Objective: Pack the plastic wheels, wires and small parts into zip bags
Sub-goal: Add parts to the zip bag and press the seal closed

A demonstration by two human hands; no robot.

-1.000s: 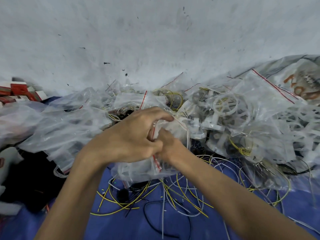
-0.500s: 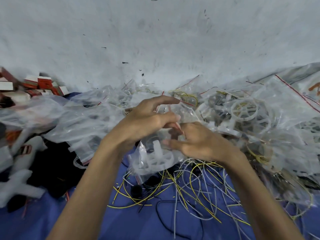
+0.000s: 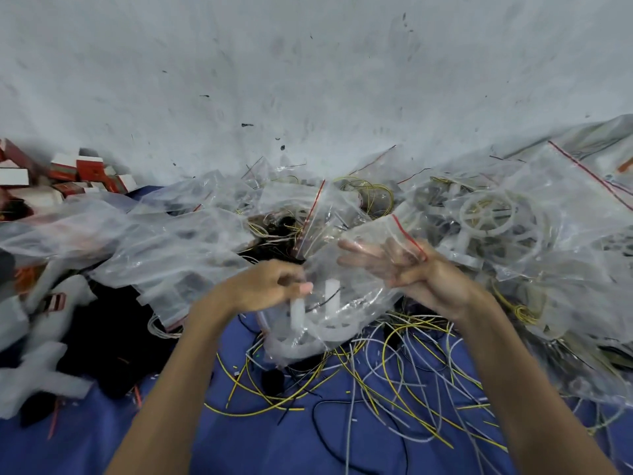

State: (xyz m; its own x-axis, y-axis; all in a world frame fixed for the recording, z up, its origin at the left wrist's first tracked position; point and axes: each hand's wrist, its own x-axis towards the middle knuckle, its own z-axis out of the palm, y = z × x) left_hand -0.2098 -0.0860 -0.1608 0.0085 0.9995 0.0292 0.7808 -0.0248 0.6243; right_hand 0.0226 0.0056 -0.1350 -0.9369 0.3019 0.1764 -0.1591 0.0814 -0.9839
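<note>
Closest: loose wires [image 3: 394,371], yellow, white & black, lie in a tangle on the blue cloth [image 3: 274,447], right under the hands. Just above them the zip bag [image 3: 366,240] is held up off the cloth, w/ a white plastic wheel [image 3: 308,337] at its bottom. Left hand [image 3: 267,289] has curled fingers & pinches the bag's left side near a white peg. Right hand [image 3: 424,279] is inside the bag's mouth, fingers [image 3: 356,260] spread wide & seen thru the plastic, by the red zip strip [image 3: 406,234].

I think the step is opening the bag to put more in. To do it well: hold the mouth wide, drop wires in as a small bunch, no ends poking over the zip. The wires are knotted up, so one pull may drag lots.

Left: white foam bits [image 3: 30,365]. Behind: a big pile of filled bags [image 3: 548,234] crowds in close, easy to mix up. Far left, red & white boxes [image 3: 85,169]; grey wall [image 3: 308,63] at back.
</note>
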